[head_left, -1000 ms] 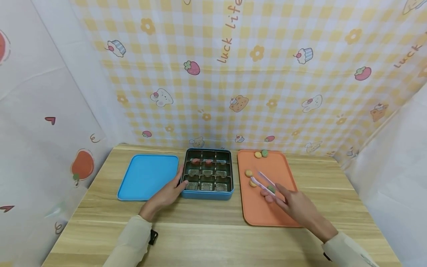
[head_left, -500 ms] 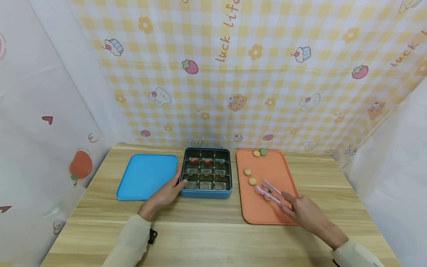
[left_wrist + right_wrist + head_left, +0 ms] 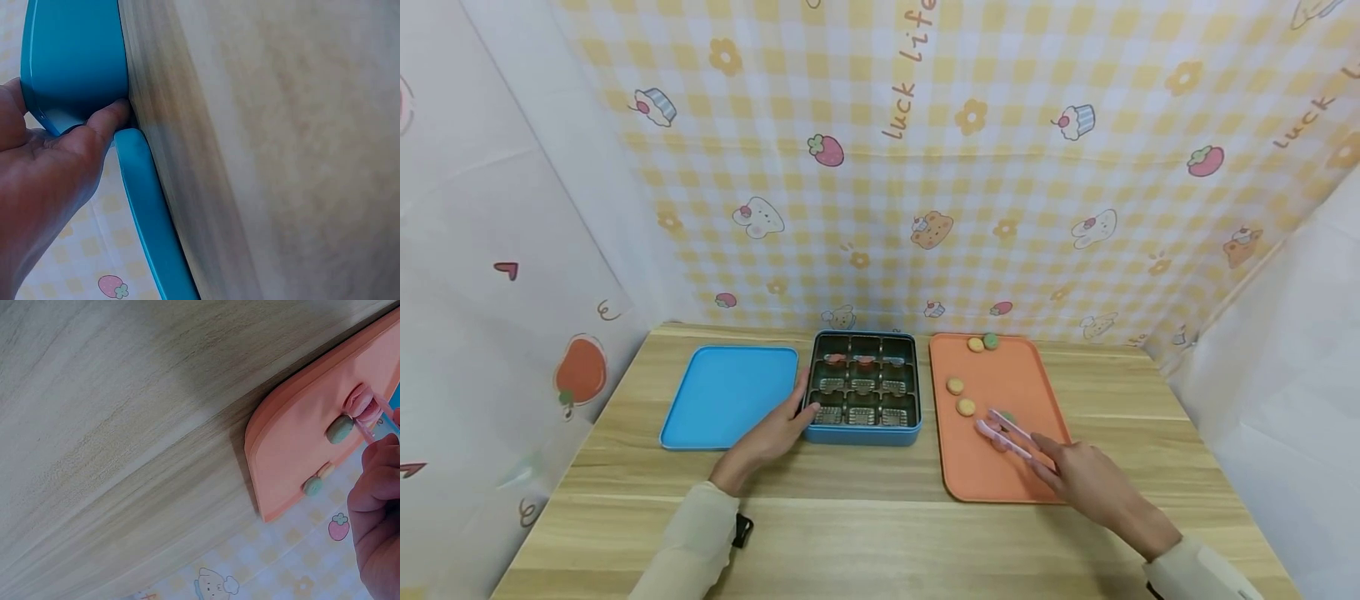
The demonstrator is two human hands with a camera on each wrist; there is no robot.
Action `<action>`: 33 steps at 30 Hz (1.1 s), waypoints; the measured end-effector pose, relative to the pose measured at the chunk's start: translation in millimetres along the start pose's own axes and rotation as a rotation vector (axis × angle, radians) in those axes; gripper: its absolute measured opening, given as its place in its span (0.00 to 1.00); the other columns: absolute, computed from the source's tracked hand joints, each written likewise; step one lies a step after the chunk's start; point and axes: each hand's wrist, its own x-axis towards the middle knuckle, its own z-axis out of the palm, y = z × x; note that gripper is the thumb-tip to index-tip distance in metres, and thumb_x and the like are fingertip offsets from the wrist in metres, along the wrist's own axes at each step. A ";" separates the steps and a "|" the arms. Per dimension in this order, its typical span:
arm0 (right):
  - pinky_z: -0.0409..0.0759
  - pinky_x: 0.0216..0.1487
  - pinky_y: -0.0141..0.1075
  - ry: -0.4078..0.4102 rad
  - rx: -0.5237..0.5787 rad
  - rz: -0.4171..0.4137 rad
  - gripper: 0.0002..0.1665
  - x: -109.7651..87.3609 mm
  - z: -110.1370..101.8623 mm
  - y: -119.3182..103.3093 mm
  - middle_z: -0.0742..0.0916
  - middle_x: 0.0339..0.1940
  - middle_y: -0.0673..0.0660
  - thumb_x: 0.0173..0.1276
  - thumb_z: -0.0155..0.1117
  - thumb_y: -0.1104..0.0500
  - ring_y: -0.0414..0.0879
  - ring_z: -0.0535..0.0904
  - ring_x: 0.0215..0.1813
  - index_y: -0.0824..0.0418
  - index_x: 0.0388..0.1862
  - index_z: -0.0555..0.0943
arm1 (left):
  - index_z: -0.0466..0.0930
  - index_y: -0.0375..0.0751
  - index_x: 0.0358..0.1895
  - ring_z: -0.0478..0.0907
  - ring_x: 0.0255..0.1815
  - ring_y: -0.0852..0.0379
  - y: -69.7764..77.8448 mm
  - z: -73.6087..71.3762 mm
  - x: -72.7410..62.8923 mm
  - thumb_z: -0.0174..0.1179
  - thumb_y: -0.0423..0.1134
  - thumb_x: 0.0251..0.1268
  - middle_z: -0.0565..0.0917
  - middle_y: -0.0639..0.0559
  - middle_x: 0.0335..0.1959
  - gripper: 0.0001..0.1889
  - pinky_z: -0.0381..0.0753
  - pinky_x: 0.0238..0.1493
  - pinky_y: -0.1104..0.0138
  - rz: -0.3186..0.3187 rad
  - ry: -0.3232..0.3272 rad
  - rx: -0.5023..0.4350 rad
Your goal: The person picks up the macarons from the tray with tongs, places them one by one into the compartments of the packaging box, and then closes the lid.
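Observation:
My left hand (image 3: pixel 775 432) holds the left side of a blue tin box (image 3: pixel 862 436), thumb at its near-left rim. Inside the box is a clear insert with several compartments; reddish pieces (image 3: pixel 865 361) show toward its back row. My right hand (image 3: pixel 1086 477) grips pink tongs (image 3: pixel 1011 442), their tips spread over an orange tray (image 3: pixel 970 475). Between and under the tong arms lie pink macarons (image 3: pixel 360 402), partly hidden. A green macaron (image 3: pixel 340 429) lies right beside them; whether the tongs touch the pink ones, I cannot tell.
Yellow macarons (image 3: pixel 966 407) lie on the tray's left side. At its back edge a yellow macaron (image 3: pixel 975 344) and a green one (image 3: pixel 991 342) sit together. The blue lid (image 3: pixel 730 398) lies left of the box. A patterned curtain (image 3: pixel 880 167) stands behind the table.
My right hand and the tongs have shifted right and toward me, from near the yellow macarons to the pink ones. The left hand keeps its place on the box.

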 end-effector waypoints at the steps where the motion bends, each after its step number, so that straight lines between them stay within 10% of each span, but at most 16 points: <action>1: 0.60 0.17 0.28 0.002 -0.001 0.001 0.23 0.2 0.3 0.1 0.66 0.10 0.38 0.70 0.67 0.55 0.29 0.57 0.13 0.67 0.59 0.81 | 0.21 0.43 0.79 0.33 0.80 0.37 0.2 -0.1 0.0 0.37 0.43 0.84 0.28 0.40 0.81 0.37 0.44 0.76 0.42 0.001 0.000 0.002; 33: 0.61 0.16 0.27 0.093 0.095 -0.042 0.27 51.5 -3.3 -13.3 0.69 0.11 0.39 0.74 0.61 0.53 0.30 0.59 0.13 0.65 0.67 0.75 | 0.22 0.43 0.79 0.31 0.81 0.40 -2.1 1.5 0.4 0.38 0.43 0.84 0.26 0.43 0.81 0.37 0.44 0.76 0.42 -0.017 -0.003 -0.019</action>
